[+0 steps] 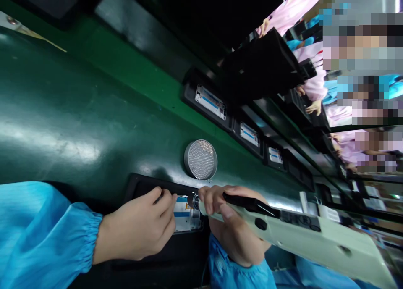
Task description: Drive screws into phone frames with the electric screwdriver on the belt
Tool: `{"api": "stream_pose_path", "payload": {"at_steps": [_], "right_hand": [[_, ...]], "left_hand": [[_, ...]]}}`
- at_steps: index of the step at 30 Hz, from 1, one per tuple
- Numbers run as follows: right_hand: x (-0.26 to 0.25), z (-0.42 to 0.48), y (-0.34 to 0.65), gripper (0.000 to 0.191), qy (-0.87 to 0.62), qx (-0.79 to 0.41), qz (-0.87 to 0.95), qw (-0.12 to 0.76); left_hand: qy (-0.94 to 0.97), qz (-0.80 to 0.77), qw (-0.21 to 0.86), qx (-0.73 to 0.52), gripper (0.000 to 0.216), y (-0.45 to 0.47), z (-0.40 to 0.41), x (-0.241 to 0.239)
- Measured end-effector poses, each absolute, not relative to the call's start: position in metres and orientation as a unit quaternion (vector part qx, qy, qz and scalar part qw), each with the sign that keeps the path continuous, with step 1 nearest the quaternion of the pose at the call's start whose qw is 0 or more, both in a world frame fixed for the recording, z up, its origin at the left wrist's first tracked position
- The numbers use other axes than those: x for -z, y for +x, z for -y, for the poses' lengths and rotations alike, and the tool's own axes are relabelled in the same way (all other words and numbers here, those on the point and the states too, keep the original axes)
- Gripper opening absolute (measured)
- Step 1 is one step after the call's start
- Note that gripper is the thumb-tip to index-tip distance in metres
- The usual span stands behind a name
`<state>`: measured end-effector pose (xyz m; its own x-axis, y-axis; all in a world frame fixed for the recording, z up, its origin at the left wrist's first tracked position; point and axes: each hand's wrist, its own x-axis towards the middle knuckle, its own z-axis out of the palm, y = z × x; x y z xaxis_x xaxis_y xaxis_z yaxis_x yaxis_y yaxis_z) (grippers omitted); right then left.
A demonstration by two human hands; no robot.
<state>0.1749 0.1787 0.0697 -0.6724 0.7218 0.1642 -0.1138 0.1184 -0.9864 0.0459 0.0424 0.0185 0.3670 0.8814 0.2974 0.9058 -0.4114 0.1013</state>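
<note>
Head view, lower centre: L hand (141,226) pinches tray (138,185) rim; R hand (233,228) grips screwdriver (315,238), tip at device (184,217). Risk: bit slips, scars device if tray shifts.

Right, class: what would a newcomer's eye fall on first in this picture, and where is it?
First, the pale power screwdriver at lower right, gripped in the right hand, its tip at a small device in a black tray that the left hand touches. Just above, a round silver mesh dish shines on the green belt. Pink sleeves of other people line the top right.
</note>
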Motion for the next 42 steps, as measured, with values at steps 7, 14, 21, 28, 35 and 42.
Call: {"api": "stream_pose_path", "payload": {"at_steps": [7, 14, 21, 28, 35, 42], "right_hand": [[-0.072, -0.178, 0.174, 0.019, -0.23, -0.637, 0.656, 0.332], [-0.069, -0.178, 0.172, 0.014, -0.232, -0.628, 0.664, 0.333], [-0.066, -0.178, 0.173, 0.012, -0.217, -0.628, 0.67, 0.33], [-0.069, -0.193, 0.173, 0.018, -0.187, -0.645, 0.643, 0.369], [-0.12, -0.244, 0.202, 0.017, -0.218, -0.568, 0.574, 0.548], [-0.133, -0.26, 0.218, 0.023, -0.191, -0.565, 0.543, 0.591]], "left_hand": [[-0.826, 0.54, 0.038, 0.157, 0.04, 0.046, -0.042, -0.02], [-0.82, 0.544, 0.033, 0.172, 0.037, 0.045, -0.043, -0.021], [-0.806, 0.565, 0.012, 0.174, 0.039, 0.051, -0.044, -0.024], [-0.776, 0.616, -0.025, 0.13, 0.031, 0.064, -0.05, -0.027], [-0.803, 0.573, 0.074, 0.148, 0.037, 0.076, -0.034, -0.063], [-0.843, 0.51, 0.037, 0.166, 0.034, 0.068, -0.03, -0.077]]}}
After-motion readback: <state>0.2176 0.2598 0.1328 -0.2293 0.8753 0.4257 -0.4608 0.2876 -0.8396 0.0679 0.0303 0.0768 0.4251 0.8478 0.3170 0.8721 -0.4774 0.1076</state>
